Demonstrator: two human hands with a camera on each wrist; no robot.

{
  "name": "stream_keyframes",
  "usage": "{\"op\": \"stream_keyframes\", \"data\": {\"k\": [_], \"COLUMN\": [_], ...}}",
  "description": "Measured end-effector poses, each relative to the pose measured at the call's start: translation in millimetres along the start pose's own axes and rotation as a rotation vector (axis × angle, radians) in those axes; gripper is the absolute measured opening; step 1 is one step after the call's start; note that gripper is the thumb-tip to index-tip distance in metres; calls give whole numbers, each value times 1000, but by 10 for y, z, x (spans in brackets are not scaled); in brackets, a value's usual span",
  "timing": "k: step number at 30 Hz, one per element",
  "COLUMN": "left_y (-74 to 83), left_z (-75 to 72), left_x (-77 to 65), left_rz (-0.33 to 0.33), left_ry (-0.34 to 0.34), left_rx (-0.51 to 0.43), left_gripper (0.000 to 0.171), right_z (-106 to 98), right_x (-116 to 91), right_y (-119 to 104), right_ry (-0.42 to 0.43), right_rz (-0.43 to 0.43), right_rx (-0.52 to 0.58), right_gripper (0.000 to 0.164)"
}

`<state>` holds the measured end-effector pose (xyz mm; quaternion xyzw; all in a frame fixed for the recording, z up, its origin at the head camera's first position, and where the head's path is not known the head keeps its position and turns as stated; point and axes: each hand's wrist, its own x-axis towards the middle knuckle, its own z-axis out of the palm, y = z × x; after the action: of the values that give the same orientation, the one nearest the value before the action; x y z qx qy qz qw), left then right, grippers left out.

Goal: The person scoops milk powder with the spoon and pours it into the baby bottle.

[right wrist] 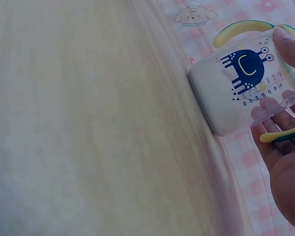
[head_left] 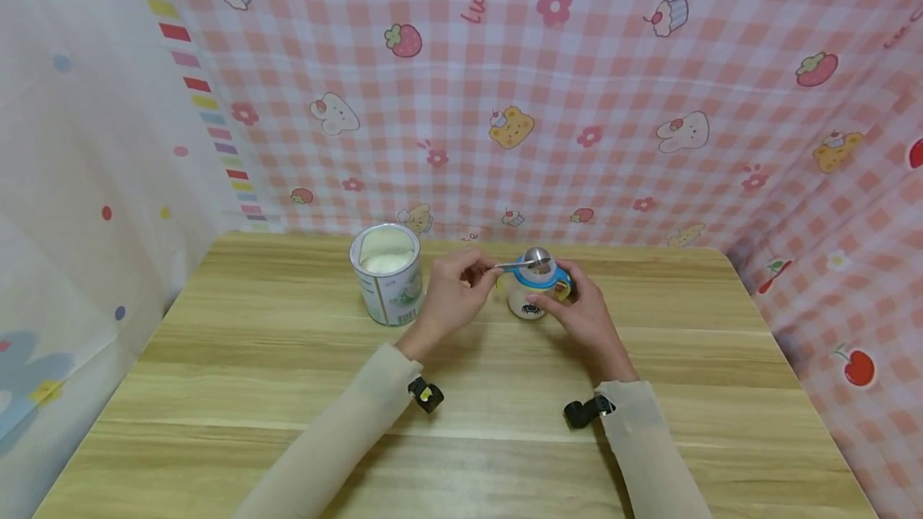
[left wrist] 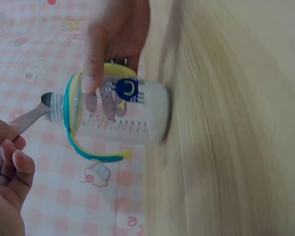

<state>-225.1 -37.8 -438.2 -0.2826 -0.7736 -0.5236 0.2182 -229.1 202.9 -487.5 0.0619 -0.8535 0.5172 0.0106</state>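
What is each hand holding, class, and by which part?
The left hand pinches the metal spoon by its handle; the right hand grips the bottle by its clear body.

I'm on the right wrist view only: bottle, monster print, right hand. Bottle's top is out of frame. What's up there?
Observer: A spoon, its bowl at the mouth of the bottle.
Operator: Held by what?
Observer: The left hand, pinching the spoon's handle.
Operator: Anything else out there?
Observer: An open can with pale contents, to the left of that hand.
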Motion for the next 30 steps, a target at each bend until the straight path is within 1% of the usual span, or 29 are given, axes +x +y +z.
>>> {"op": "stream_keyframes", "data": {"k": [6,10,14,16,19,23,30], "left_y": [15,49,83,97,116,160,258], "left_z": [47,85,100,99,89,61,7], "left_x": [15,40,78,92,98,104,154], "left_rz": [-268,-447,-595,-639,-681,-697,-695], "left_ry": [75,114,148,163,181,196,211], "left_rx": [-128,-229,-345,-379,-422,-473,-550], "left_gripper": [5,6,6,6,9,11,7], "right_z": [-4,-7,-1,3,9,8,-12], "right_x": [-3,-6,-6,-5,-4,1,-7], "right_y": [3,20,27,23,20,14,-36], "right_ry": [-4,-5,-7,-11,-22,-28,-31], "right_rz": [-1,19,31,30,24,25,27], "right_rx": [5,20,34,41,41,19,-33], "right_gripper": [73,76,78,78,77,77,81]}}
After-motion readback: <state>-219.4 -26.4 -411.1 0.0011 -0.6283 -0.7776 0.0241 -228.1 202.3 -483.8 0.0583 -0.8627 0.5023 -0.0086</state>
